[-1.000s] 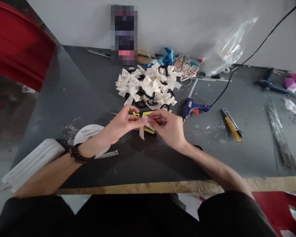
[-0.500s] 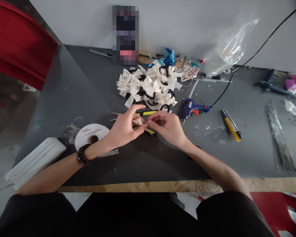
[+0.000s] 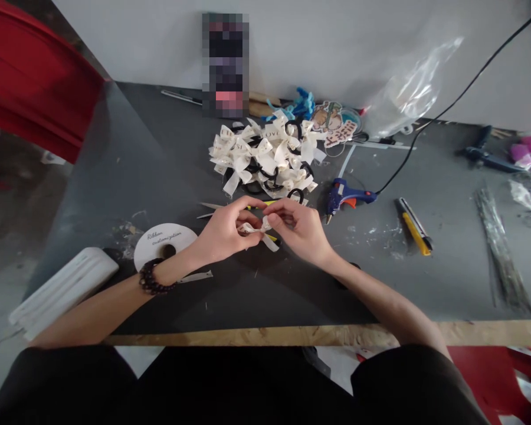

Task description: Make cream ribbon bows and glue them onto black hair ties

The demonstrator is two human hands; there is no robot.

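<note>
A white ribbon is held between my two hands, with a small loop at its middle and a tail pointing down to the right. My left hand pinches its left part between thumb and fingers. The fingertips of my right hand close on the ribbon's right part. Beneath the hands lie scissors with yellow and black handles, partly hidden. Just beyond is a pile of white ribbon bows with black hair ties. The ribbon spool sits left of my left wrist.
A blue glue gun lies right of the pile, its cable running to the upper right. Farther right are a yellow cutter, pliers and a bundle of thin strips. A white power strip rests at the left.
The ribbon between my hands has turned, and its loop and tail now show more clearly. My left hand's index finger has bent down toward my right fingertips.
</note>
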